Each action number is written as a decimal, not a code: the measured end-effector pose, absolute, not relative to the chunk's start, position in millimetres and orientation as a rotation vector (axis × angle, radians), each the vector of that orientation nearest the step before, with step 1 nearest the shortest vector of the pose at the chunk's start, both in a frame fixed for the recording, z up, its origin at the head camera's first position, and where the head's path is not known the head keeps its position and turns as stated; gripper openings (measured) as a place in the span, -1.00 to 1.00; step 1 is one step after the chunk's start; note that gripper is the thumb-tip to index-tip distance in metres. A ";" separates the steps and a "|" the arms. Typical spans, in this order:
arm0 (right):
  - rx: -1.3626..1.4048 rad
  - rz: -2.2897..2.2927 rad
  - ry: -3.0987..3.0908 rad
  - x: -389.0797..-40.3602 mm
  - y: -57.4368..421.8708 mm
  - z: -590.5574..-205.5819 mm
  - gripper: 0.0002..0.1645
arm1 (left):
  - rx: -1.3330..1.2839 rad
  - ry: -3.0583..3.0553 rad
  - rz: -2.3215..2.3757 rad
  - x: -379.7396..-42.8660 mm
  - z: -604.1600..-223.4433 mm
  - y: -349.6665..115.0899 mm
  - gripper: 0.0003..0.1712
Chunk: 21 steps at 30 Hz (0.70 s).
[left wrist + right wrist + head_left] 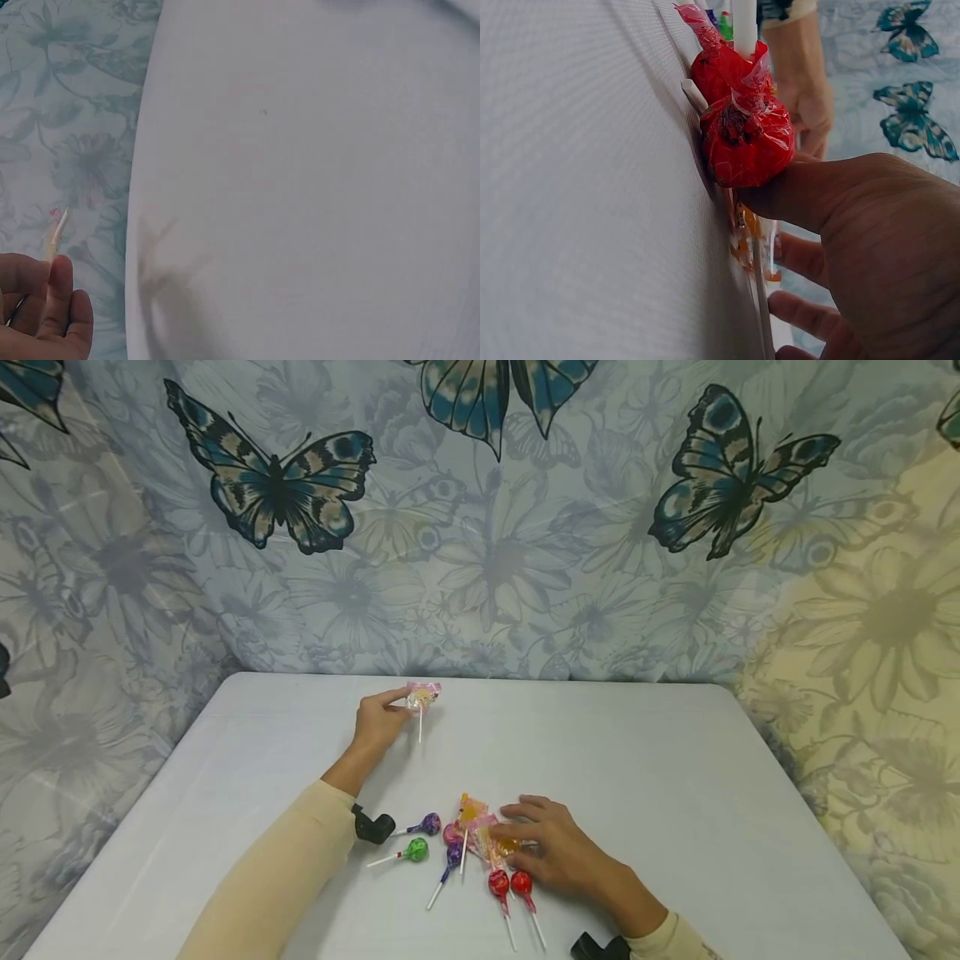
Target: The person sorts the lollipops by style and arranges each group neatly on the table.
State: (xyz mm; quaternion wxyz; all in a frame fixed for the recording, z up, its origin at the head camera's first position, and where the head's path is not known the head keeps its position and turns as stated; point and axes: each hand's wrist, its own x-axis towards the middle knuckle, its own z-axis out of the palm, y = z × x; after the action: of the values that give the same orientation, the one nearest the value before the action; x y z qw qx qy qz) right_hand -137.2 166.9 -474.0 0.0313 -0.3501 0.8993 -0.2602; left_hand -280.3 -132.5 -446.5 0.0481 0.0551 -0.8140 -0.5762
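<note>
Near the table's back edge, my left hand [381, 720] pinches a lollipop in a clear and pink wrapper [423, 697], its white stick pointing down. In the left wrist view that lollipop's stick [60, 229] shows above the thumb. My right hand [551, 843] rests over the lollipop pile, its fingers spread and loosely bent on a clear-wrapped lollipop [491, 843]. Two red lollipops [521, 883] lie by its thumb; they loom close in the right wrist view [750, 142]. An orange-wrapped lollipop [471, 808] lies beyond the fingers.
Left of the pile lie a green lollipop [416, 850] and a purple one [430, 824], with another purple one [454, 853] nearer the pile. The white table [637, 752] meets a butterfly-patterned wall covering [510, 568] at its back edge.
</note>
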 end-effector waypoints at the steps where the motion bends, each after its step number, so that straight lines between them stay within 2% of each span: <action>1: -1.084 -0.805 2.773 -137.1 167.1 -474.1 -0.52 | 0.173 -2.488 -1.759 -282.8 -448.8 -133.4 -0.53; 12: -1.138 -0.842 2.765 -136.9 167.9 -474.4 -0.53 | 0.200 -2.562 -1.780 -299.1 -467.4 -135.9 -0.49; 21: -1.127 -0.828 2.752 -137.1 167.9 -474.6 -0.53 | 0.064 -2.712 -1.495 -311.2 -473.5 -132.7 -0.46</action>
State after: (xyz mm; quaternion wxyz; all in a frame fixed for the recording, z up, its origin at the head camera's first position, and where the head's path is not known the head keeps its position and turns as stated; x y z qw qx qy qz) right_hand -137.1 167.9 -474.6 0.0275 -0.3649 0.8912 -0.2682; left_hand -311.2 -132.7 -473.5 0.0223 0.0205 -0.8754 -0.4825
